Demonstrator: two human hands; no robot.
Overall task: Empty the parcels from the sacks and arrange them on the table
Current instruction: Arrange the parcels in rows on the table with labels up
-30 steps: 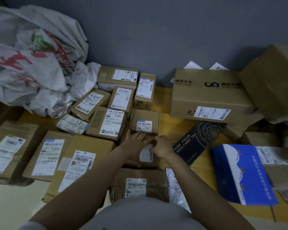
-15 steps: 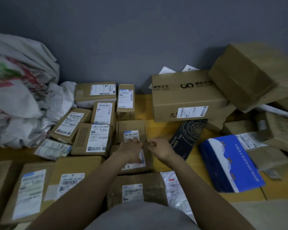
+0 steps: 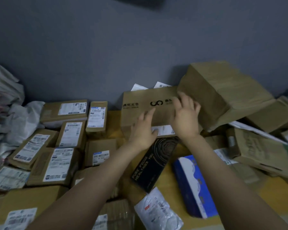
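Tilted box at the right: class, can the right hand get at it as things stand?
Probably yes. The right hand is open beside the tilted box, fingertips near its lower corner, with nothing between them.

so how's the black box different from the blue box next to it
The black box is narrow and dark, with printed rings and the words PURE FOCUS HEALTHIER YOU; the blue box is broader, blue and white. The black box lies just below the left hand, its far end near the big logo carton; the blue box sits nearer the table's front edge, apart from both hands. Both lie flat, angled, on the yellow table.
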